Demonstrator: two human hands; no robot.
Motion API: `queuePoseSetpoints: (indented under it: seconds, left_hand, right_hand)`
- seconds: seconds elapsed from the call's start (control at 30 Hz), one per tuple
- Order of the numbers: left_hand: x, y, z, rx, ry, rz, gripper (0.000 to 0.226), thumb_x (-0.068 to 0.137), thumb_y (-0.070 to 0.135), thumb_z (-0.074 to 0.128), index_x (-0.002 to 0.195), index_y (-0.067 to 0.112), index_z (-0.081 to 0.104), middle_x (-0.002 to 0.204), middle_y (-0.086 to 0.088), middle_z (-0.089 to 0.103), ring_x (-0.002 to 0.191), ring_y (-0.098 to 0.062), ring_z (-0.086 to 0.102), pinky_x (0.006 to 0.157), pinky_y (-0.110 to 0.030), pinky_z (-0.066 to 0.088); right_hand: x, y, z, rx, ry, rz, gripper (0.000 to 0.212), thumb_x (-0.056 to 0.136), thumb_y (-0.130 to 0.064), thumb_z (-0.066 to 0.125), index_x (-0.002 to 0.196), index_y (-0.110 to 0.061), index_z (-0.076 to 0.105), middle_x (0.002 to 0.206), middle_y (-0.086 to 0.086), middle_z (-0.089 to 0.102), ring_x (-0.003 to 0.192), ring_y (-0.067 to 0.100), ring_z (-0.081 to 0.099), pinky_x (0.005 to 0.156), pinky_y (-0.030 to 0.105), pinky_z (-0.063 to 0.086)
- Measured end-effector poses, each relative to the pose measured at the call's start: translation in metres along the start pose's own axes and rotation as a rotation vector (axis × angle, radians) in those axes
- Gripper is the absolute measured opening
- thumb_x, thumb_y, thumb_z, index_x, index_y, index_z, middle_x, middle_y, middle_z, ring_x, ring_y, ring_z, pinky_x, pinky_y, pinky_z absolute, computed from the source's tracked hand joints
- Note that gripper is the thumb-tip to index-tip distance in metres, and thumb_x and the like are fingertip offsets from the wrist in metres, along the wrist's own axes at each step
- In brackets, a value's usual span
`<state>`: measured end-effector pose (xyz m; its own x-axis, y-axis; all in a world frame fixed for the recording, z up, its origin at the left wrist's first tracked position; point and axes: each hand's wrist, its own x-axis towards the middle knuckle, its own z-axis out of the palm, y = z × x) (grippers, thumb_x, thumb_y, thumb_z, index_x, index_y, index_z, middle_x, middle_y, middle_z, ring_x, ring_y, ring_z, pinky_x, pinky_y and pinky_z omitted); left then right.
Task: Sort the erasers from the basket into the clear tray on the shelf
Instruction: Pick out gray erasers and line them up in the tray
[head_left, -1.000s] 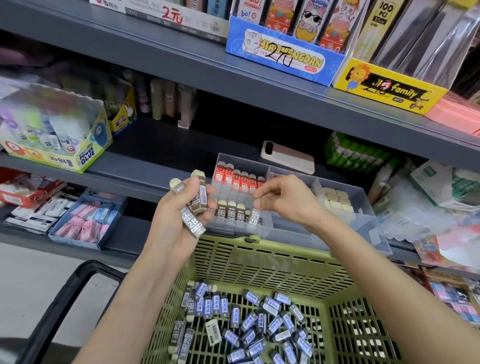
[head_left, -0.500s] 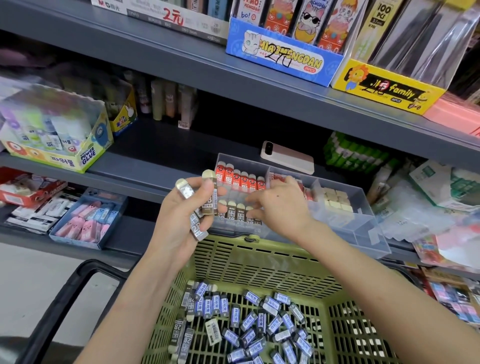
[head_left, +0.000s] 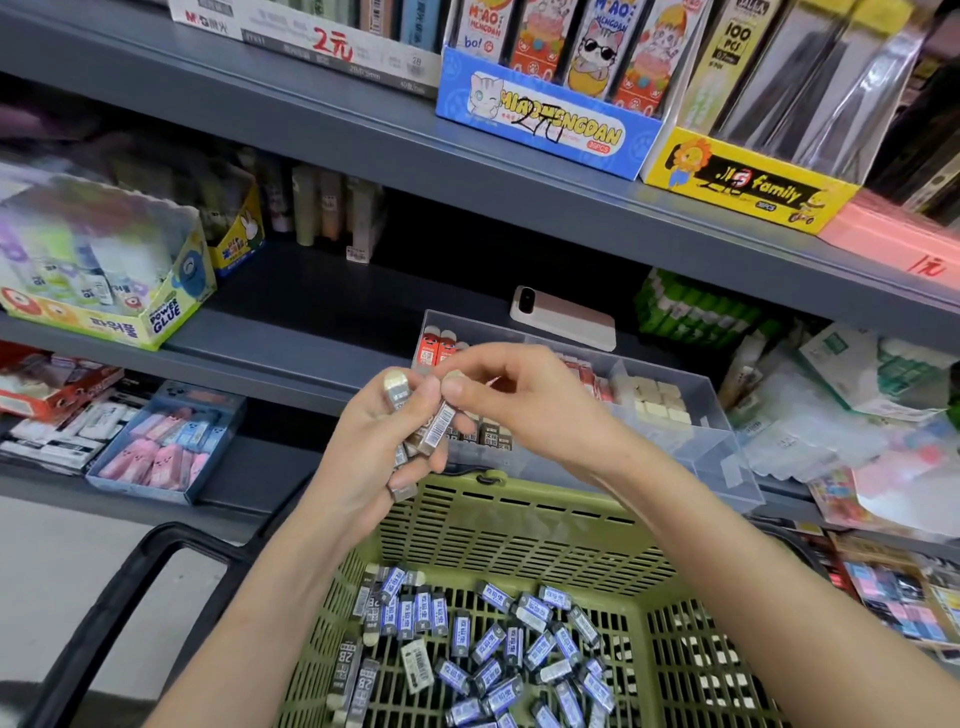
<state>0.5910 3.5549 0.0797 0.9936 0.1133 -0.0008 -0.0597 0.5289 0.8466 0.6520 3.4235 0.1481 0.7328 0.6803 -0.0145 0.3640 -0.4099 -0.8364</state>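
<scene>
Grey shelf (head_left: 311, 332) bears clear tray (head_left: 717, 457); left hand (head_left: 374, 441) fingers (head_left: 423, 400) clamp erasers (head_left: 397, 395), right hand (head_left: 524, 400) pinches one above basket (head_left: 545, 499).

Stationery shop: grey shelf (head_left: 311, 332), price-marked display box (head_left: 545, 132), glue box (head_left: 119, 319); blurred packets (head_left: 831, 431), probably stationery.

Dark grey metal shelving, three tiers in view. Upper shelf (head_left: 519, 208) carries a blue display box (head_left: 545, 130) and a yellow display box (head_left: 743, 192). Middle shelf (head_left: 291, 332) holds a glue carton (head_left: 130, 322) at left. Pale floor (head_left: 62, 561) shows lower left. Lighting even; recesses shadowed.
</scene>
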Motion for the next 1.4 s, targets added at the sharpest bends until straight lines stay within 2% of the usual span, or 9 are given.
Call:
queuePoseSetpoints:
  seconds: [0.13, 0.23, 0.33, 0.5, 0.77, 1.0, 1.13, 1.3, 1.4]
  left_hand:
    - [0.003, -0.001, -0.002, -0.010, 0.060, 0.012, 0.033, 0.087, 0.042, 0.048, 0.081, 0.010, 0.051, 0.068, -0.013, 0.066, 0.031, -0.008, 0.034, 0.040, -0.018, 0.027]
    - [0.003, 0.000, -0.004, -0.061, 0.090, 0.015, 0.038, 0.088, 0.047, 0.043, 0.082, 0.009, 0.049, 0.065, -0.010, 0.062, 0.033, -0.009, 0.036, 0.047, -0.020, 0.028]
    - [0.003, 0.002, -0.006, -0.114, 0.113, 0.018, 0.039, 0.087, 0.047, 0.045, 0.083, 0.008, 0.049, 0.064, -0.011, 0.060, 0.036, -0.011, 0.040, 0.032, -0.015, 0.024]
    - [0.003, 0.001, -0.008, -0.103, 0.124, 0.036, 0.040, 0.087, 0.049, 0.046, 0.083, 0.009, 0.051, 0.064, -0.011, 0.059, 0.036, -0.012, 0.038, 0.033, -0.019, 0.020]
    - [0.003, 0.004, -0.011, -0.093, 0.132, 0.067, 0.041, 0.086, 0.051, 0.047, 0.084, 0.011, 0.052, 0.063, -0.008, 0.058, 0.037, -0.011, 0.039, 0.033, -0.020, 0.019]
    - [0.001, 0.004, -0.009, -0.087, 0.128, 0.070, 0.040, 0.087, 0.049, 0.047, 0.090, 0.010, 0.051, 0.063, -0.006, 0.059, 0.039, -0.012, 0.041, 0.034, -0.020, 0.021]
    - [0.001, 0.005, -0.008, -0.089, 0.147, 0.070, 0.040, 0.087, 0.048, 0.045, 0.094, 0.009, 0.051, 0.061, -0.006, 0.058, 0.038, -0.011, 0.040, 0.035, -0.020, 0.021]
    - [0.001, 0.005, -0.008, -0.159, 0.168, 0.039, 0.043, 0.088, 0.046, 0.039, 0.094, 0.005, 0.052, 0.060, -0.010, 0.057, 0.038, -0.014, 0.041, 0.031, -0.018, 0.027]
    - [0.001, 0.004, -0.008, -0.160, 0.200, 0.025, 0.043, 0.093, 0.044, 0.036, 0.094, 0.005, 0.053, 0.059, -0.011, 0.057, 0.040, -0.015, 0.041, 0.032, -0.018, 0.028]
  right_hand:
    - [0.005, 0.005, -0.023, 0.183, 0.179, 0.040, 0.015, 0.086, -0.010, 0.065, 0.091, -0.024, 0.070, 0.081, -0.003, 0.069, 0.069, 0.002, 0.058, 0.068, 0.016, 0.047]
    - [0.010, 0.015, -0.044, -0.068, 0.257, 0.088, 0.021, 0.085, -0.007, 0.065, 0.098, -0.024, 0.070, 0.089, -0.002, 0.071, 0.074, 0.004, 0.061, 0.067, 0.013, 0.046]
    - [0.016, 0.023, -0.043, -0.373, 0.166, 0.115, 0.025, 0.082, -0.001, 0.064, 0.105, -0.012, 0.067, 0.078, -0.005, 0.064, 0.067, 0.001, 0.057, 0.069, 0.016, 0.047]
    - [0.024, 0.027, -0.028, -0.709, 0.062, 0.063, 0.012, 0.084, -0.007, 0.060, 0.091, -0.014, 0.067, 0.078, -0.009, 0.059, 0.072, 0.006, 0.049, 0.071, 0.021, 0.038]
    - [0.035, 0.023, -0.021, -0.785, -0.132, 0.104, 0.015, 0.082, -0.008, 0.063, 0.093, -0.015, 0.070, 0.075, -0.012, 0.055, 0.080, 0.007, 0.052, 0.071, 0.019, 0.037]
    - [0.023, 0.037, -0.032, -0.974, 0.083, 0.090, 0.021, 0.076, -0.030, 0.071, 0.095, -0.026, 0.064, 0.091, -0.012, 0.068, 0.097, 0.014, 0.054, 0.079, 0.025, 0.025]
    - [0.018, 0.041, -0.028, -0.966, 0.168, 0.061, 0.012, 0.076, -0.032, 0.072, 0.088, -0.028, 0.072, 0.074, -0.014, 0.057, 0.093, 0.016, 0.051, 0.074, 0.026, 0.024]
    - [0.018, 0.050, -0.021, -1.090, 0.229, -0.006, 0.013, 0.085, -0.031, 0.062, 0.093, -0.032, 0.073, 0.090, -0.009, 0.070, 0.089, 0.018, 0.045, 0.073, 0.029, 0.024]
    - [0.013, 0.058, -0.015, -1.048, 0.249, -0.050, 0.014, 0.087, -0.030, 0.060, 0.094, -0.029, 0.072, 0.083, -0.008, 0.070, 0.081, 0.015, 0.035, 0.072, 0.028, 0.020]
